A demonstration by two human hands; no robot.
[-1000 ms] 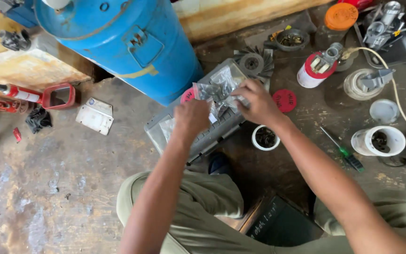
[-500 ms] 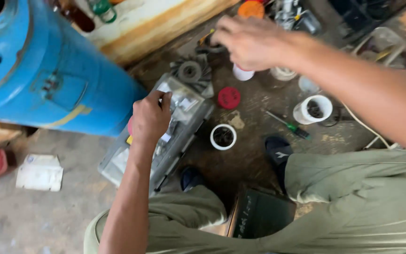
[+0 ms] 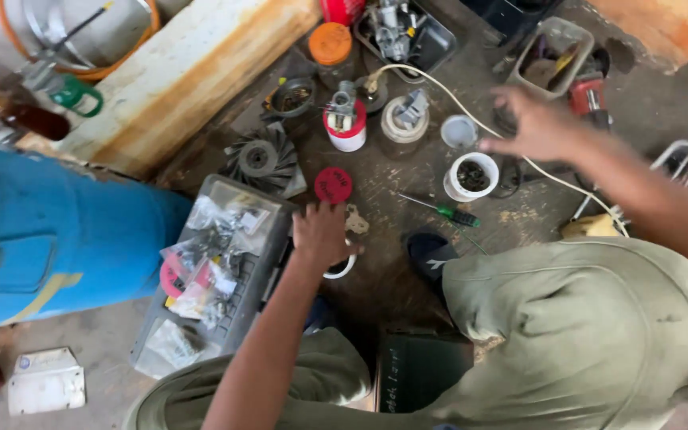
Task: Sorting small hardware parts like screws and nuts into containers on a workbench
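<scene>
My left hand [image 3: 322,233] lies palm down on the floor over a small white cup [image 3: 344,269], right beside a grey parts case [image 3: 276,255] filled with small plastic bags of parts. A round red lid [image 3: 334,185] sits just beyond its fingertips. My right hand [image 3: 537,127] is stretched out to the right with its fingers spread and nothing in it. It hovers over a white cable [image 3: 555,181], near a white cup of dark parts [image 3: 471,176] and a clear plastic tub [image 3: 553,56]. A green-handled screwdriver [image 3: 443,211] lies between the two hands.
A blue drum [image 3: 41,239] stands at the left, and a rusty wooden beam [image 3: 193,72] lies behind it. On the floor are a black fan wheel [image 3: 260,158], a red and white pot [image 3: 345,127], a tape roll [image 3: 402,121], an orange lid [image 3: 330,44] and a metal tray [image 3: 431,49]. My knees fill the foreground.
My left hand has left the bags in the case and come down over the small white cup. My right hand has swung further right. The view has shifted right.
</scene>
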